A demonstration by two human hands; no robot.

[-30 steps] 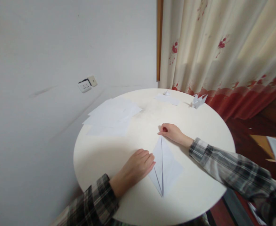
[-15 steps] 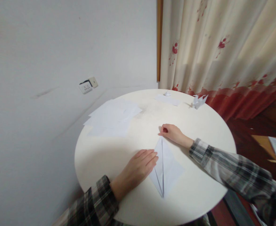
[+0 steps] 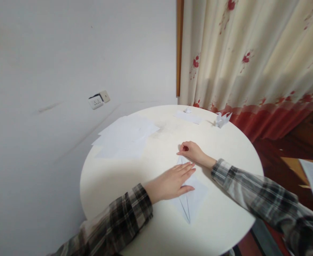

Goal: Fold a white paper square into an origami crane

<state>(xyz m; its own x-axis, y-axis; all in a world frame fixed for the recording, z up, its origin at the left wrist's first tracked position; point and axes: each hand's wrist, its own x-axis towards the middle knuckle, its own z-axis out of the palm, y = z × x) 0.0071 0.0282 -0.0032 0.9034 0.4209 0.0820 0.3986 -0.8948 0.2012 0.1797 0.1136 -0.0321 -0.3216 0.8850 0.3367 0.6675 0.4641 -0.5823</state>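
Note:
A white sheet of paper (image 3: 197,192), folded into a kite-like diamond with creases down its middle, lies on the round white table (image 3: 105,181). Across its upper half rests my left hand (image 3: 174,181), palm down with the fingers stretched out and the thumb apart. It covers much of the paper's centre and left side. At the far tip of the paper, my right hand (image 3: 192,151) has its thumb and forefinger pinched together on the corner. The paper's near point shows below my left hand.
Several loose white sheets (image 3: 127,133) lie at the table's far left. Near the back edge are a small folded paper piece (image 3: 187,110), a flat paper (image 3: 188,117) and a folded paper crane (image 3: 222,120). A wall socket (image 3: 95,102) and curtain (image 3: 226,53) stand beyond.
My left hand has slid rightward from the paper's left edge across its middle. My right hand stays at the far tip. The view has shifted slightly.

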